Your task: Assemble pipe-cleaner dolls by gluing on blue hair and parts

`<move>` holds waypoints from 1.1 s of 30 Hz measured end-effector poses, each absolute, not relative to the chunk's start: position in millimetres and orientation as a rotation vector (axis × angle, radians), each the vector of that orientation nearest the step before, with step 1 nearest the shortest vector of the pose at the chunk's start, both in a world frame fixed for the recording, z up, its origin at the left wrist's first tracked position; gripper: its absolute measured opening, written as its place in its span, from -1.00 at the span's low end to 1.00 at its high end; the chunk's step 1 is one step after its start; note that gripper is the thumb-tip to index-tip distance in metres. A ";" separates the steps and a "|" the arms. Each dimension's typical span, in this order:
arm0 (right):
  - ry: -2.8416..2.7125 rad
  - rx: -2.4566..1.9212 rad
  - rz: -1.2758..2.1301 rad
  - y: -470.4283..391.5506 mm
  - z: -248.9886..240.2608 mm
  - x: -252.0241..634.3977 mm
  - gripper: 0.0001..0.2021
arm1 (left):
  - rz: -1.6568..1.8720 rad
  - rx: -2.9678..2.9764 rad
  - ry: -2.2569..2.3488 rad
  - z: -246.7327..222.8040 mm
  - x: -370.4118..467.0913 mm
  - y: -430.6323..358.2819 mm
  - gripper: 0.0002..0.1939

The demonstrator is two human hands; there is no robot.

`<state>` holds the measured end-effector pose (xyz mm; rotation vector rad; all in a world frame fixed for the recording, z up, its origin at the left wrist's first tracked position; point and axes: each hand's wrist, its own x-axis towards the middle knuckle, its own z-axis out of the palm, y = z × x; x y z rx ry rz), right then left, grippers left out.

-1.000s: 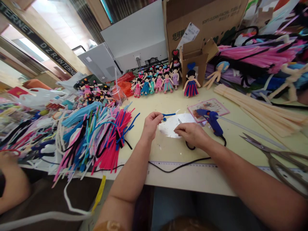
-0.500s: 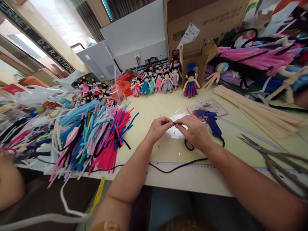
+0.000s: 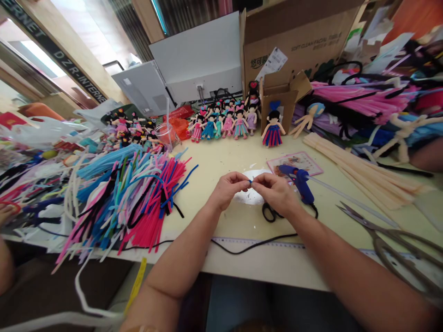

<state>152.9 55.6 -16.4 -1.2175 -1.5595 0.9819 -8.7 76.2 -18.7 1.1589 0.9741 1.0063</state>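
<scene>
Over the middle of the table, my left hand (image 3: 225, 190) and my right hand (image 3: 277, 191) meet fingertip to fingertip. Both pinch a tiny blue piece of pipe cleaner (image 3: 251, 183), mostly hidden by the fingers. Below them lies a shiny silvery-white patch (image 3: 247, 198) on the tabletop. A blue glue gun (image 3: 303, 185) rests just right of my right hand, its nozzle end over a pink-edged card (image 3: 311, 163). The black handle loops of small scissors (image 3: 268, 213) show under my right wrist. Farther back stands a doll in a blue and red striped skirt (image 3: 272, 133).
Loose coloured pipe cleaners (image 3: 114, 193) are heaped at left, beige ones (image 3: 360, 170) at right. Large scissors (image 3: 375, 230) lie open near the right edge. Several small dolls (image 3: 228, 122) stand before a cardboard box (image 3: 294, 41). A black cord (image 3: 238, 252) crosses the front; another person's arm is far left.
My right hand has turned slightly, its fingers now more curled at the blue piece. More of the small scissors' handles shows. The view has shifted a little.
</scene>
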 end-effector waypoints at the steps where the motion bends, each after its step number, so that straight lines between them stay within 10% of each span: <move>1: -1.562 -1.222 0.985 56.2 -16.6 153.7 -0.85 | 0.991 1.172 0.974 -18.0 -9.2 76.0 -0.80; 17: -2.261 -1.099 0.168 59.2 -26.2 163.2 -0.84 | 0.694 2.145 1.207 -9.9 -22.3 72.6 -0.88; 33: -1.507 -1.140 1.034 61.0 -32.5 149.3 -0.90 | 1.112 1.199 1.082 -24.2 2.1 76.3 -0.83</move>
